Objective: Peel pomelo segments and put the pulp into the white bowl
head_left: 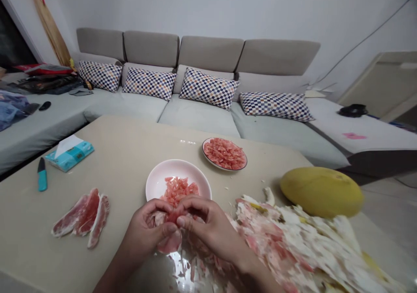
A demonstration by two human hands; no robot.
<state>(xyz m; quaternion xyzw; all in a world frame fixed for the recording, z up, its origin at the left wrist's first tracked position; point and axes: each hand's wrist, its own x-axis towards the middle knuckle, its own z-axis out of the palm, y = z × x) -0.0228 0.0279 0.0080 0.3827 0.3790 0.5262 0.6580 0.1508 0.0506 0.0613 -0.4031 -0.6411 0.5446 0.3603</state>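
Note:
Between the fingertips of my left hand (146,228) and my right hand (211,228) is a piece of red pomelo segment (171,241), pinched by both at the near edge of a white bowl (158,178). Loose pink pomelo pulp (179,189) lies in that bowl. Farther back, a dark-rimmed plate (205,154) bears a heap of pulp (225,153). To the left on the table, several pomelo segments (85,217) rest with their membrane on. Right of my right hand spreads a pile of white peel and pinkish membrane (302,236).
A whole yellow pomelo (321,191) lies behind the peel pile. At the table's left are a teal-handled knife (42,178) and a blue tissue pack (73,154). Beyond the beige table (130,138) stands a sofa (202,114) with checkered cushions (208,88).

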